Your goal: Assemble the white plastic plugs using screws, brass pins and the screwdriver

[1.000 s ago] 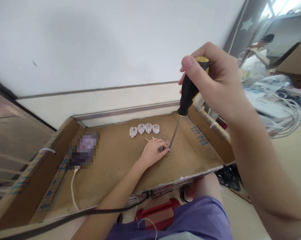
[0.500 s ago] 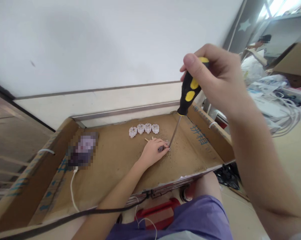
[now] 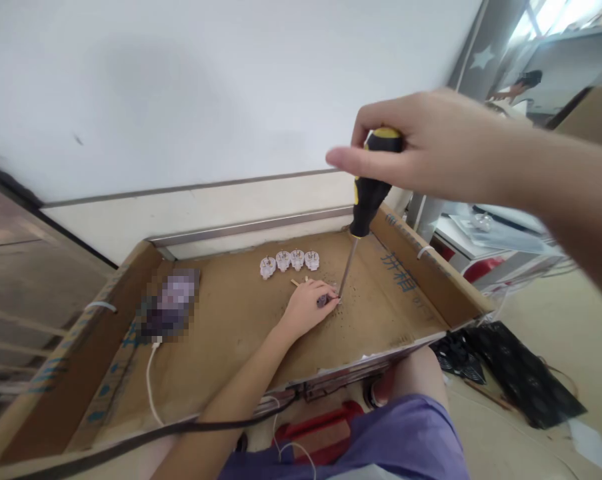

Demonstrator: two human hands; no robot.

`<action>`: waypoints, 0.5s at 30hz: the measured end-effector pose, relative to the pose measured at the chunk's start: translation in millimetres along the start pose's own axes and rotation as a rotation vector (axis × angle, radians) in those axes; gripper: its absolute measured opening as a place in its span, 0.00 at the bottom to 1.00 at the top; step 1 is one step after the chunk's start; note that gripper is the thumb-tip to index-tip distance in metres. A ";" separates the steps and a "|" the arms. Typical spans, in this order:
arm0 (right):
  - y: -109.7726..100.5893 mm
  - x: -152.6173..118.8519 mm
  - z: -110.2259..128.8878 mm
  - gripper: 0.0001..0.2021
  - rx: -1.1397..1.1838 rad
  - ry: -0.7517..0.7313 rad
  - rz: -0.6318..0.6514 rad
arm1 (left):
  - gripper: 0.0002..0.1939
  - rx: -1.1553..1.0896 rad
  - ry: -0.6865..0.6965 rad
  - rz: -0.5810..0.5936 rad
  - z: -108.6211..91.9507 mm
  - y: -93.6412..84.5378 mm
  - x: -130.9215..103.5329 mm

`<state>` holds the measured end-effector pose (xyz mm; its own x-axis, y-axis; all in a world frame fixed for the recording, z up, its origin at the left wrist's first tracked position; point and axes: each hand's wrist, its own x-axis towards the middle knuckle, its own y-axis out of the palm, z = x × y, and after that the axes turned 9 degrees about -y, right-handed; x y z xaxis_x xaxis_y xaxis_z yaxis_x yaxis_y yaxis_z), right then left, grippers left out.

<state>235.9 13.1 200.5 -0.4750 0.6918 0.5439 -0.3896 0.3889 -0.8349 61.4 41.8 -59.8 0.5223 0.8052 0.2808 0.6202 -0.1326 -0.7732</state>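
Observation:
My right hand [image 3: 421, 150] is closed round the black and yellow handle of a screwdriver [image 3: 368, 200], its thumb stretched out to the left. The shaft points down, and its tip meets a small piece beside the fingertips of my left hand [image 3: 308, 307]. Those fingers pinch a small grey part [image 3: 323, 301] against the cardboard; the hand hides much of it. Several white plug pieces [image 3: 297, 259] with metal pins stand in a row just behind my left hand. Two thin light sticks [image 3: 295, 283] poke out behind its knuckles.
The cardboard tray [image 3: 221, 333] has raised sides and dark specks near the work. A pixelated device [image 3: 173, 300] with a white cable [image 3: 151, 387] lies at its left. A black strap [image 3: 131, 443] crosses the front edge. Another person [image 3: 521, 87] is far back at the right.
My right hand has turned on the screwdriver handle, its wrist and forearm swinging up and to the right. The screwdriver stands a little more upright. My left hand keeps its pinch.

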 end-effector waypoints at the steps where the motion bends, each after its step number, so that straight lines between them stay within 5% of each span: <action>1: -5.9 0.8 -1.4 0.25 -0.091 -0.015 0.072 | 0.05 0.000 0.002 -0.003 0.5 0.3 0.1; 5: -19.6 3.9 0.6 0.05 -0.065 -0.032 0.257 | 0.04 -0.007 -0.019 -0.007 1.1 0.1 0.2; 8: -19.9 4.8 7.8 0.13 -0.016 -0.045 0.327 | 0.04 -0.019 -0.024 0.000 0.6 -0.4 -0.1; 15: -16.6 -6.1 13.9 0.11 -0.210 -0.209 0.275 | 0.04 -0.025 -0.020 -0.006 0.6 -0.1 -0.3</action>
<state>234.3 -6.0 212.2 -0.6978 0.6569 0.2855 -0.0666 0.3374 -0.9390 60.9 42.0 -60.1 0.5070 0.8174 0.2737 0.6375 -0.1419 -0.7572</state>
